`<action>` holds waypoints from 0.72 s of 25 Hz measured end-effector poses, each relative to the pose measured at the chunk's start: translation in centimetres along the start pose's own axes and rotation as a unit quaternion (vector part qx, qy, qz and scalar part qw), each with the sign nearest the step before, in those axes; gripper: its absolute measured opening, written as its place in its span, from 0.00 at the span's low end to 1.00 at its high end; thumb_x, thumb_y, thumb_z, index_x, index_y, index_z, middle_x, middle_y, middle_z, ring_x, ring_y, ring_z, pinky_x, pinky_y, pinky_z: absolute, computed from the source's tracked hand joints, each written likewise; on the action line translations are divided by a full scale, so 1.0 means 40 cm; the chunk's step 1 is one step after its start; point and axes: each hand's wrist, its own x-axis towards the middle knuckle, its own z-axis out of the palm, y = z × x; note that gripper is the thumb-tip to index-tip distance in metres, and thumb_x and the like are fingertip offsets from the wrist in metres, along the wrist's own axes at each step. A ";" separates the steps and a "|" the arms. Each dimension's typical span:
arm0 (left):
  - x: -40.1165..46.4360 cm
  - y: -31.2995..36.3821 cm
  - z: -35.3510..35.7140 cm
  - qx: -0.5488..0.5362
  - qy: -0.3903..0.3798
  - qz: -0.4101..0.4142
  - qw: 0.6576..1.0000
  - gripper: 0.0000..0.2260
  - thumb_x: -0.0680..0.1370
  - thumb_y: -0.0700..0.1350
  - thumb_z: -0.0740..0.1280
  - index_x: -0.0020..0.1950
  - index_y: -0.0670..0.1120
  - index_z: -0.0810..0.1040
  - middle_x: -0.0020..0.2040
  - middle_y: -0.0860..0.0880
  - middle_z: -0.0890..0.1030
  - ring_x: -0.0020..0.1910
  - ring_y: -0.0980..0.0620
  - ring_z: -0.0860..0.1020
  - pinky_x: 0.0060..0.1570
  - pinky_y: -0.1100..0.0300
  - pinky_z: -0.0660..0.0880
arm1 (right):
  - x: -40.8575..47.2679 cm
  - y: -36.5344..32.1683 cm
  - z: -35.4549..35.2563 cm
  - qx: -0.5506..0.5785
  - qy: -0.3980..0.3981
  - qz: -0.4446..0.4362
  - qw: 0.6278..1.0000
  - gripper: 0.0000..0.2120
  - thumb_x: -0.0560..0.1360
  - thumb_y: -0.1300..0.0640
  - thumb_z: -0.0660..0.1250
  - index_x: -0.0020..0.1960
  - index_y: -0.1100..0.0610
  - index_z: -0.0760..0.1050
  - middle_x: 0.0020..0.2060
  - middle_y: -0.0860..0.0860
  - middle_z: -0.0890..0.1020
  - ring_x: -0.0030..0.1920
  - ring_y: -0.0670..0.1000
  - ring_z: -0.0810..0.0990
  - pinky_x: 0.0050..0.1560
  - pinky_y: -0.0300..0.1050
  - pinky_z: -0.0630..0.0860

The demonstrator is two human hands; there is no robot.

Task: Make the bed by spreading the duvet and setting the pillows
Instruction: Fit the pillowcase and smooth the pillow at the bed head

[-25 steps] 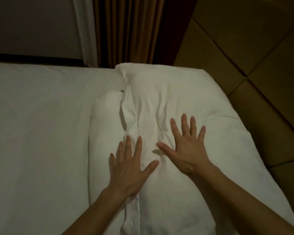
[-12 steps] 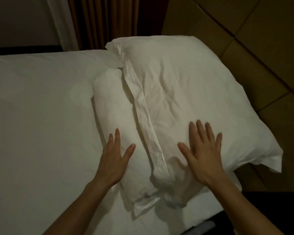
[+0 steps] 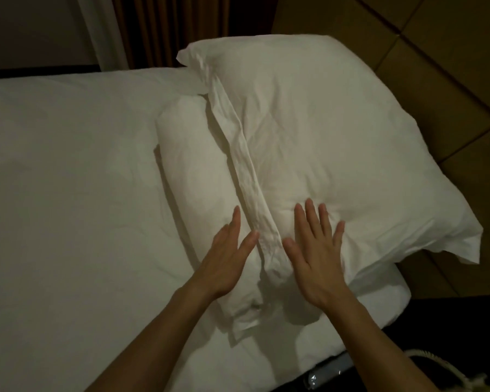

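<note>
From the head camera, the only view I have, I see a plump white cotton-cased pillow point(image 3: 323, 154) lying at the head end of the bed, on the white smooth duvet point(image 3: 68, 193), and close against the padded brown headboard point(image 3: 450, 66). Under it, to its left, a second, flatter white pillow point(image 3: 198, 171) pokes out. A long crumpled flap of pillowcase fabric point(image 3: 246, 176) runs between the two like a seam.

My left hand point(image 3: 227, 258) lies flat with fingers straight and together on the lower pillow, just left of the flap. My right hand point(image 3: 317, 253) is spread wide, palm down, on the near end of the upper pillow, where the filling dimples under it. Neither hand is gripping anything.

I judge these pillows light, soft and springy: they will sag if lifted by one corner, and the loose case will slide over the filling rather than carry it. To shift the top one, I would take it by both short ends, or pinch through case and filling together at the near corner point(image 3: 464, 250). The flap is limp and creased; it needs tucking or smoothing with flat palms, not pulling.

Dark brown pleated curtains point(image 3: 181, 29) hang beyond the bed.
</note>
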 end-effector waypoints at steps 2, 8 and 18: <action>-0.025 0.013 -0.004 0.003 -0.010 0.006 1.000 0.35 0.74 0.72 0.47 0.77 0.64 0.38 0.80 0.58 0.45 0.79 0.55 0.48 0.77 0.49 0.49 | -0.013 0.006 -0.034 0.086 0.022 0.024 0.996 0.41 0.76 0.27 0.33 0.81 0.50 0.46 0.81 0.46 0.46 0.79 0.45 0.39 0.78 0.59 0.38; -0.044 0.086 -0.066 0.037 0.041 0.029 0.998 0.38 0.72 0.74 0.47 0.78 0.63 0.38 0.80 0.58 0.43 0.79 0.55 0.46 0.77 0.49 0.49 | -0.084 -0.070 -0.070 0.139 0.012 0.076 0.987 0.42 0.72 0.23 0.31 0.79 0.46 0.42 0.80 0.45 0.44 0.79 0.43 0.37 0.78 0.54 0.37; -0.005 0.196 -0.218 0.041 0.126 0.021 0.991 0.37 0.74 0.70 0.49 0.79 0.59 0.40 0.80 0.56 0.46 0.78 0.56 0.48 0.75 0.55 0.48 | 0.171 -0.006 -0.227 0.141 -0.009 0.030 0.990 0.42 0.71 0.22 0.34 0.79 0.42 0.44 0.81 0.43 0.46 0.79 0.43 0.43 0.80 0.53 0.42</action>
